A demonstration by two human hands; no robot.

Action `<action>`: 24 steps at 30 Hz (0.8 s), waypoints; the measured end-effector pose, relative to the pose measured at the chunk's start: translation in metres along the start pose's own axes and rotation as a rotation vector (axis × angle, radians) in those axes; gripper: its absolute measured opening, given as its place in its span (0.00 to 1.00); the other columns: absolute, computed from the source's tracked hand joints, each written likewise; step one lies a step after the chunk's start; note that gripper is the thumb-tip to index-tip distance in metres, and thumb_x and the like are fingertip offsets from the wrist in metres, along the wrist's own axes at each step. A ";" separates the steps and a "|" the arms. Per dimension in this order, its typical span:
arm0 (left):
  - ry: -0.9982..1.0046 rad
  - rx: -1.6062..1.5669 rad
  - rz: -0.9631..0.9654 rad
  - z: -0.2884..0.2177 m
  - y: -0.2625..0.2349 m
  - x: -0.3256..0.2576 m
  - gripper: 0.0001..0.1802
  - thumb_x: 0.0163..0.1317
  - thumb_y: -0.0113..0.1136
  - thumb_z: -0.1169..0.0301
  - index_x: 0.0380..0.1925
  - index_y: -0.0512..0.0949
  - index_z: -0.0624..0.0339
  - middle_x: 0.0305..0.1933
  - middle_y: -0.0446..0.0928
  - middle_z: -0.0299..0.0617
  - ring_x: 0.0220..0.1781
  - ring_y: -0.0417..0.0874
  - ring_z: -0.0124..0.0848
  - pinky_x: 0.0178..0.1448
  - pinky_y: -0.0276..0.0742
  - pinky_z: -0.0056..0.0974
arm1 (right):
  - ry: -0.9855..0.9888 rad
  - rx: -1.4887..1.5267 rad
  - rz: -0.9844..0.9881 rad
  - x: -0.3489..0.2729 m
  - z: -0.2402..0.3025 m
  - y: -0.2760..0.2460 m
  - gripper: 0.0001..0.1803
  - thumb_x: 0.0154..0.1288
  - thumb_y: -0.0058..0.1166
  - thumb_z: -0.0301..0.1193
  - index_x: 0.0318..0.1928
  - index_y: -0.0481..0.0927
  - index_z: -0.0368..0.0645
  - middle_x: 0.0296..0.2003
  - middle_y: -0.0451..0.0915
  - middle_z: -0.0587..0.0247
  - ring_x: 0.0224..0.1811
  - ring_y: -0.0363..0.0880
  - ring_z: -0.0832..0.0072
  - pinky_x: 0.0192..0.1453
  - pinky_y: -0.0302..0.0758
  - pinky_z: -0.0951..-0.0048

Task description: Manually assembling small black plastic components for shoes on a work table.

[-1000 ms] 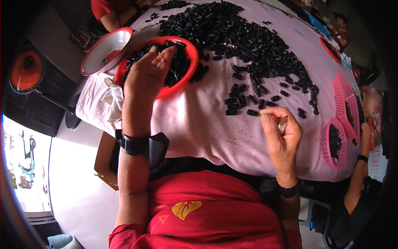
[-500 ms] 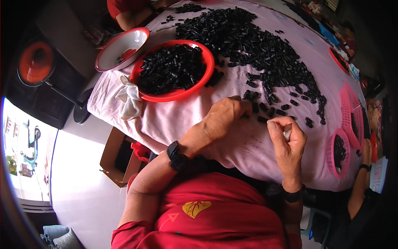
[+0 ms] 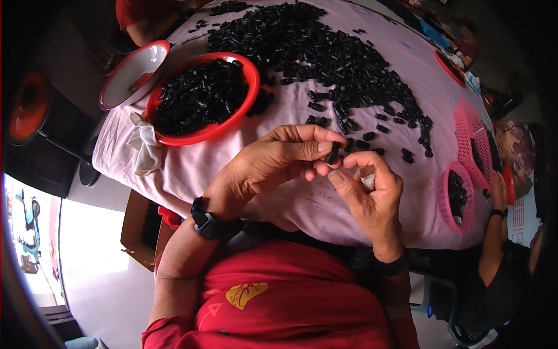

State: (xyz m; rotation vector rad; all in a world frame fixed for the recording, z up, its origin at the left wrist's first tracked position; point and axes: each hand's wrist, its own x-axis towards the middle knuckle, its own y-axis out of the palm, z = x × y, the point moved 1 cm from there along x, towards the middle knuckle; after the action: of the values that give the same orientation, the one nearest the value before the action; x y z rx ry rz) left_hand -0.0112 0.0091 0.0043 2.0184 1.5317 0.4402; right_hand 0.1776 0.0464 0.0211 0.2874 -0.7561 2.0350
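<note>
Both hands meet just above the near edge of the table. Her left hand [image 3: 273, 166] is mostly closed, thumb and forefinger pressed together on a small black plastic piece [image 3: 332, 153], the other fingers curled loosely beneath. That piece sits right at the fingertips, lifted off the cloth and touching the thumb of the right hand [image 3: 369, 195]. The right hand is also curled in, its fingers folded around something small and pale [image 3: 367, 179]; I cannot tell what it is, since most of it is hidden in the palm.

From the single head view, the work looks partway through, by my reckoning. A red bowl [image 3: 251, 87] to the left is well filled with black pieces, which I take for the finished share. Beside it stands a white bowl with a red rim [image 3: 119, 81], apparently with nothing in it. A great loose heap of black pieces [image 3: 325, 55] lies spread across the pink tablecloth [image 3: 192, 168], so plenty seems left to handle.

Off to the right, pink baskets [image 3: 447, 203] hold more black pieces, and another person's hand [image 3: 499, 195] rests near them.
</note>
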 end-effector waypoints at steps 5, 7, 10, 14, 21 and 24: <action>0.008 -0.020 0.069 0.008 0.003 0.003 0.17 0.65 0.59 0.70 0.52 0.77 0.64 0.38 0.80 0.35 0.35 0.80 0.21 0.37 0.77 0.25 | 0.038 -0.130 0.024 -0.004 -0.003 -0.007 0.14 0.58 0.67 0.34 0.36 0.76 0.39 0.24 0.80 0.66 0.22 0.77 0.86 0.24 0.70 0.83; 0.009 0.000 0.064 0.008 0.005 0.004 0.16 0.65 0.59 0.70 0.52 0.78 0.63 0.38 0.80 0.34 0.35 0.79 0.20 0.37 0.77 0.25 | 0.077 -0.108 0.019 -0.003 0.000 -0.009 0.15 0.58 0.67 0.35 0.35 0.76 0.40 0.21 0.77 0.69 0.22 0.76 0.86 0.25 0.71 0.83; 0.031 0.016 0.056 0.009 0.005 0.004 0.16 0.64 0.60 0.71 0.51 0.78 0.64 0.40 0.80 0.37 0.35 0.79 0.21 0.38 0.76 0.26 | -0.053 -0.063 -0.032 -0.001 -0.001 -0.007 0.12 0.60 0.65 0.33 0.35 0.76 0.40 0.20 0.78 0.68 0.22 0.77 0.87 0.24 0.69 0.84; 0.074 0.042 0.072 0.009 0.004 0.003 0.15 0.64 0.59 0.72 0.50 0.78 0.65 0.41 0.81 0.40 0.35 0.79 0.23 0.39 0.76 0.27 | 0.039 0.039 -0.022 -0.001 0.004 -0.004 0.10 0.63 0.62 0.31 0.35 0.76 0.38 0.21 0.81 0.66 0.23 0.78 0.87 0.24 0.69 0.84; 0.027 0.018 0.057 0.009 0.010 0.002 0.15 0.65 0.60 0.71 0.50 0.79 0.62 0.39 0.80 0.33 0.34 0.78 0.18 0.38 0.75 0.24 | 0.069 0.164 -0.066 -0.003 -0.004 -0.004 0.08 0.66 0.57 0.29 0.34 0.76 0.36 0.24 0.83 0.64 0.24 0.77 0.87 0.26 0.70 0.84; 0.011 -0.011 0.082 0.010 0.009 0.002 0.15 0.65 0.59 0.70 0.51 0.79 0.62 0.40 0.81 0.34 0.33 0.79 0.18 0.37 0.76 0.23 | 0.068 0.152 -0.073 -0.002 -0.002 -0.006 0.08 0.67 0.56 0.29 0.35 0.76 0.36 0.23 0.82 0.66 0.24 0.76 0.88 0.26 0.69 0.84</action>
State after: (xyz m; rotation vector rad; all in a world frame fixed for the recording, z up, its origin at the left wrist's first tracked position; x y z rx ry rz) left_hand 0.0023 0.0072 0.0016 2.0787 1.4535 0.4915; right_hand 0.1845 0.0487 0.0206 0.3257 -0.5421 2.0262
